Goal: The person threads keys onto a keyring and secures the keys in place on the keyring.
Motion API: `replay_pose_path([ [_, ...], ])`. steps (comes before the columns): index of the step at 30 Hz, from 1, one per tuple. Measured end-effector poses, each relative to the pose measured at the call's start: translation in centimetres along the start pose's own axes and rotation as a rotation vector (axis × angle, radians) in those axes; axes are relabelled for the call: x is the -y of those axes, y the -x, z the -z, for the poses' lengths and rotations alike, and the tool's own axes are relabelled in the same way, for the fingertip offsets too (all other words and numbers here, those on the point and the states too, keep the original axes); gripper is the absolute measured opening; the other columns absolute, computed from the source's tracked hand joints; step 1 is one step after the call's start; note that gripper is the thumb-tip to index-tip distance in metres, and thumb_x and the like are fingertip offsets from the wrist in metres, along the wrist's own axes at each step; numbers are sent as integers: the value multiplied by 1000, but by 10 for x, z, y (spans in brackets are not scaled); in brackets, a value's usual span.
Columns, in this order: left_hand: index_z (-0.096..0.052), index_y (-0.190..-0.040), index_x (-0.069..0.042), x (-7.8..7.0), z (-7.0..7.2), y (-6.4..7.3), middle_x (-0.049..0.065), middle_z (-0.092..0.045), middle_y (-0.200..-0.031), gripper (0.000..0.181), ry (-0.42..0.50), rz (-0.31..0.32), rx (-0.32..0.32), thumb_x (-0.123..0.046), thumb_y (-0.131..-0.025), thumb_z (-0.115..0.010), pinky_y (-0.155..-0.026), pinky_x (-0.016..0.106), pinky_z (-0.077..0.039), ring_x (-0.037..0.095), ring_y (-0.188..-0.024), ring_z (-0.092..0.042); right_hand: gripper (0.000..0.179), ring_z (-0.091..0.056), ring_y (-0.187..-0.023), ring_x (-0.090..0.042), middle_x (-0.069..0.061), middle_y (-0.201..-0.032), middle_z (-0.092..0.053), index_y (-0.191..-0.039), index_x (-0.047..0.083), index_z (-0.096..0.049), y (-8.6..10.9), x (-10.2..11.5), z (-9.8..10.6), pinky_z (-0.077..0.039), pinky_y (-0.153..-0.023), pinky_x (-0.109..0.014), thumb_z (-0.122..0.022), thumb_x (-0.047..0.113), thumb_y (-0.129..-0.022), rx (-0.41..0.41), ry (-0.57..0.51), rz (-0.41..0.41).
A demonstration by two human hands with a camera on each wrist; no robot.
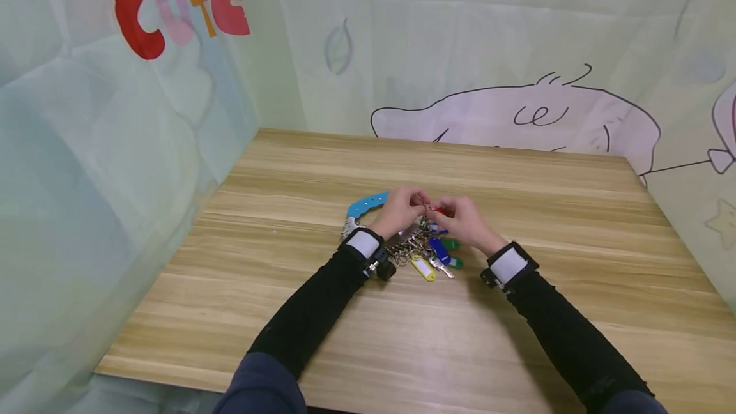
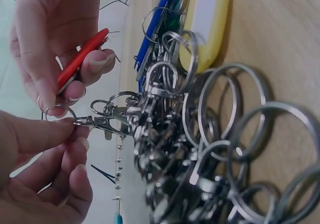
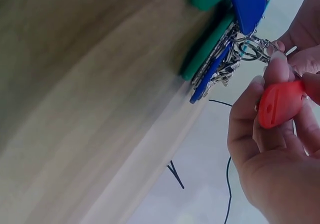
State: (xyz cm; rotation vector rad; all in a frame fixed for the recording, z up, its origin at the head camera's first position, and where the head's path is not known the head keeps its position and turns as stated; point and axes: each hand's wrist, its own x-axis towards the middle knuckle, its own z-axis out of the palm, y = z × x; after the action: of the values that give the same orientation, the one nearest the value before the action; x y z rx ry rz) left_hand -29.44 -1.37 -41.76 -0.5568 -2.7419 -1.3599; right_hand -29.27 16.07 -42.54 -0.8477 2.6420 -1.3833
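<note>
My left hand [image 1: 399, 211] pinches a small metal split ring [image 2: 74, 115] between thumb and finger. A silver swivel clasp [image 2: 107, 123] is joined to that ring and leads into a dense bunch of similar clasps [image 2: 160, 159]. Facing it, my right hand [image 1: 468, 223] holds a red plastic key tag [image 3: 281, 104], its fingertips right at the same ring. Below the hands hang a yellow key tag [image 1: 423, 268], a blue key tag [image 1: 439, 250], green tags [image 1: 455, 263] and a silver key [image 1: 444, 268]. Behind my left hand curves a light blue band with holes [image 1: 367, 203].
The bunch lies on a wood-grain table [image 1: 276, 273]. Large loose-looking metal rings [image 2: 260, 109] spread at its near side. A printed fabric backdrop [image 1: 460, 30] stands along the table's back and left. Both wrists wear strapped camera mounts [image 1: 508, 265].
</note>
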Motion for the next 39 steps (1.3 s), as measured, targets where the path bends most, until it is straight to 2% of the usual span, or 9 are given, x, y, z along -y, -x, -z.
replay_pose_path([
  [5, -68, -93, -1, 0, -1, -1, 13, -72, -86, 10, 18, 5, -10, 3, -86, -63, -62, 15, -45, 17, -75, -64, 15, -60, -60, -16, -19, -79, -69, -97, -4, -68, 0, 0, 2, -48, -54, -19, -62, 9, -92, 34, 5, 5],
  [8, -68, -92, -1, 1, -2, -1, 13, -71, -86, 9, 24, 8, -17, 3, -86, -63, -62, 16, -45, 17, -74, -63, 15, -59, -62, -15, -18, -81, -70, -97, -4, -69, 0, 1, 2, -49, -55, -19, -62, 8, -92, 41, 26, 0],
  [15, -69, -87, -1, 1, -4, 0, 13, -72, -81, 8, 16, -13, -60, 5, -83, -64, -62, 16, -46, 15, -70, -62, 11, -49, -59, -9, -11, -74, -65, -91, -2, -67, 2, 4, -1, -42, -53, -19, -62, 7, -91, 20, 129, 55],
  [17, -69, -85, -1, 1, -4, 0, 12, -72, -81, 9, 2, -23, -72, 6, -83, -64, -63, 16, -46, 15, -71, -62, 10, -50, -60, -9, -11, -76, -66, -91, -2, -67, 2, 4, -2, -44, -54, -19, -63, 6, -90, 6, 143, 63],
  [21, -69, -83, -1, 1, -5, 0, 11, -72, -82, 9, -11, -33, -88, 6, -83, -64, -64, 17, -45, 16, -73, -62, 10, -60, -65, -15, -16, -84, -70, -95, -3, -66, 4, 4, -3, -50, -58, -19, -63, 4, -90, -25, 134, 61],
  [26, -69, -83, -2, 1, -6, -2, 11, -71, -80, 7, -27, -29, -99, 4, -82, -65, -63, 16, -43, 15, -71, -60, 9, -69, -74, -29, -22, -92, -71, -96, -4, -59, 5, 5, -4, -54, -63, -21, -62, 1, -90, -61, 78, 61],
  [34, -69, -83, -1, 0, -7, -3, 12, -72, -78, 5, -36, -27, -110, 3, -81, -66, -58, 14, -40, 12, -65, -58, 8, -69, -76, -31, -20, -85, -72, -85, -1, -57, 7, 7, -3, -55, -66, -28, -63, -5, -87, -98, 113, 136],
  [39, -69, -83, -1, -2, -8, -4, 12, -71, -78, 6, -55, 5, -115, 3, -80, -66, -57, 14, -40, 13, -66, -58, 9, -68, -71, -31, -19, -80, -71, -81, -1, -58, 8, 8, -3, -53, -62, -25, -63, -5, -87, -91, 127, 157],
])
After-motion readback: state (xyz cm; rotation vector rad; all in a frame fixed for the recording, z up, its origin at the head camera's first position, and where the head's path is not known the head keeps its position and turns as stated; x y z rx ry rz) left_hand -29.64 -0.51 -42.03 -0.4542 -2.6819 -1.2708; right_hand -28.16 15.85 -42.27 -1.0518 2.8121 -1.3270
